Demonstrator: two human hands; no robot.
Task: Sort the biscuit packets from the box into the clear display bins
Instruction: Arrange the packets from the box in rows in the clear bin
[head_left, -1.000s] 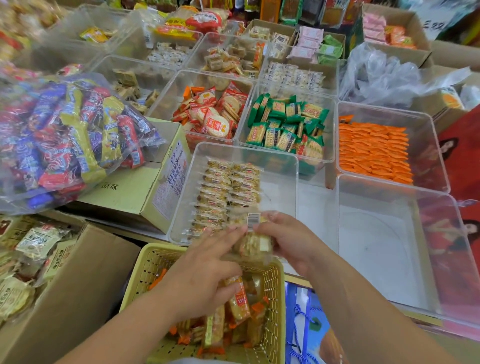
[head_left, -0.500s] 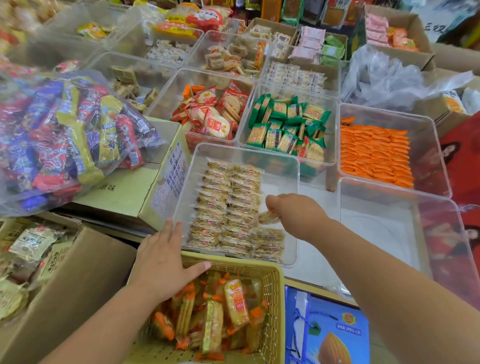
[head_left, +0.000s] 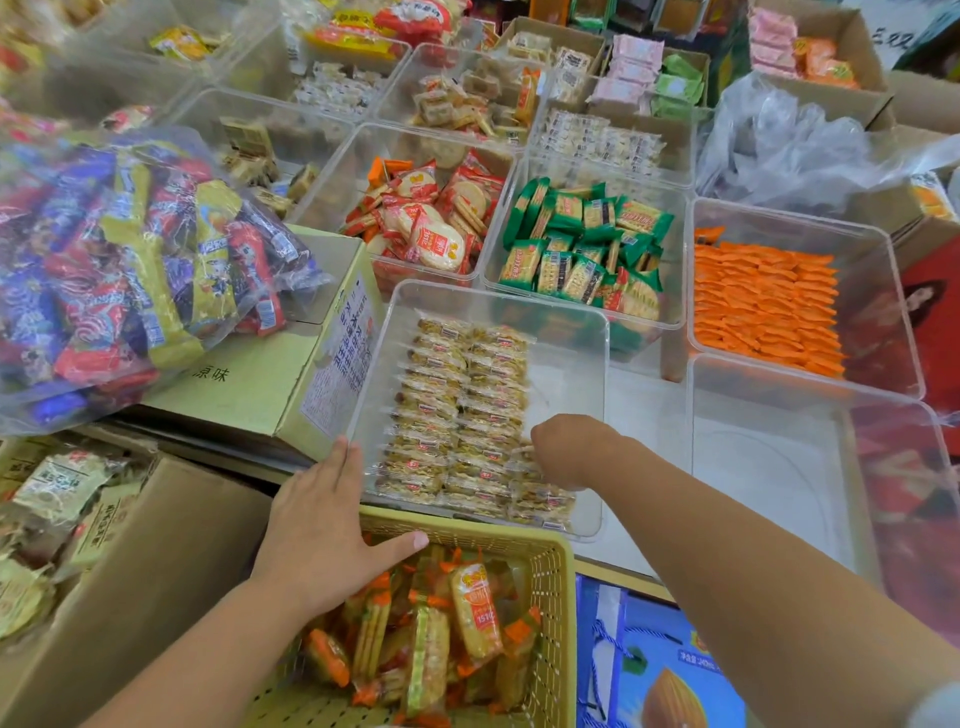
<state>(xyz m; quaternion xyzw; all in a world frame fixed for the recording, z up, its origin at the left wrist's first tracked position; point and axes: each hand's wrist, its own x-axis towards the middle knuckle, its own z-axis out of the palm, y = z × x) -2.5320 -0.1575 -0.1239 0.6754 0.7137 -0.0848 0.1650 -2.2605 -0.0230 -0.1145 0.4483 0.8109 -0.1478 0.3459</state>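
Observation:
A clear display bin (head_left: 605, 364) in front of me holds two neat rows of small beige biscuit packets (head_left: 457, 405), and a short third row begins at its near right. My right hand (head_left: 566, 449) reaches down into that bin, fingers curled on a biscuit packet (head_left: 523, 451) at the third row; the fingertips are hidden. My left hand (head_left: 322, 525) lies flat, fingers straight, on the bin's near left corner and the rim of the yellow basket (head_left: 563, 571). The basket holds loose orange-trimmed biscuit packets (head_left: 472, 608).
An empty clear bin (head_left: 779, 467) stands to the right. Behind are bins of orange packets (head_left: 769, 306), green packets (head_left: 587, 249) and red packets (head_left: 431, 218). A bag of sweets (head_left: 119, 270) lies on a green carton (head_left: 249, 384); a brown cardboard box (head_left: 156, 571) sits at left.
Both hands held packets over the basket a second ago. My right hand carried one into the bin and lowered it to the third row; my left hand moved onto the bin corner and stays there.

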